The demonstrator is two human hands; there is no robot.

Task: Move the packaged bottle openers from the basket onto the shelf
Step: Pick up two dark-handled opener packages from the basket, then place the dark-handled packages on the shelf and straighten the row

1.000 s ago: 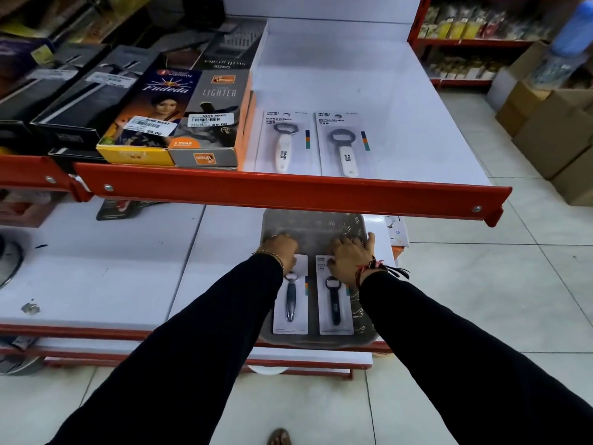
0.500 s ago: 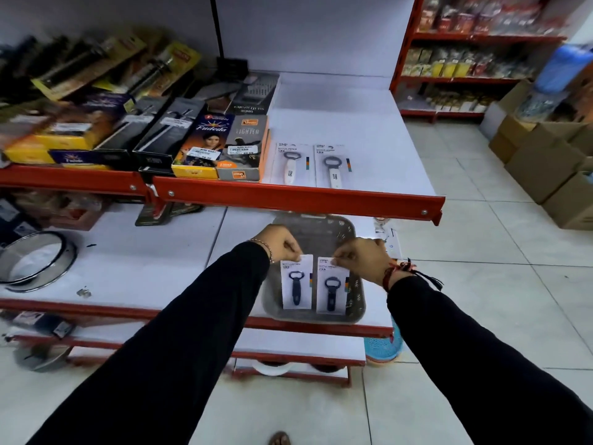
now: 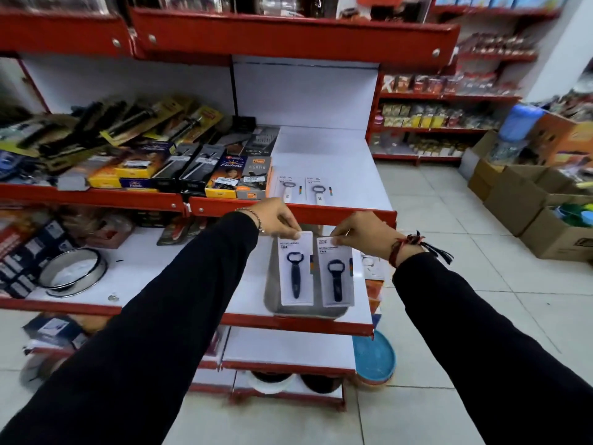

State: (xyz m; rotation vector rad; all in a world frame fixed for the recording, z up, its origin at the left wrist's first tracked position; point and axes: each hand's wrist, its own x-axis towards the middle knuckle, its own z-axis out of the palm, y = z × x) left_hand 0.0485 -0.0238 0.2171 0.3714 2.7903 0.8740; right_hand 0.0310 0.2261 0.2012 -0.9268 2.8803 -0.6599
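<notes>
Your left hand (image 3: 275,218) pinches the top edge of one carded opener (image 3: 296,269), thumb and fingers closed on the card; your right hand (image 3: 359,231) pinches the top of a second opener (image 3: 337,275) the same way. The two cards hang upright just beside each other between your hands, their edges close or touching, each showing a dark opener on a white backing. Directly below and behind them sits the grey basket (image 3: 304,310) on the lower shelf (image 3: 244,303); the cards' lower ends overlap its rim in view, and you cannot tell whether they touch it. Above your hands, past the red shelf lip (image 3: 337,212), two white openers (image 3: 301,188) in their packs lie side by side on the upper shelf (image 3: 337,162), just right of a row of boxes (image 3: 237,178). Off to your left on the lower shelf rests a round metal tin (image 3: 73,273). Well to the right of your right hand, cardboard cartons (image 3: 526,200) stand on the tiled floor (image 3: 465,284). Both your sleeves are black, a thread band on the right wrist
</notes>
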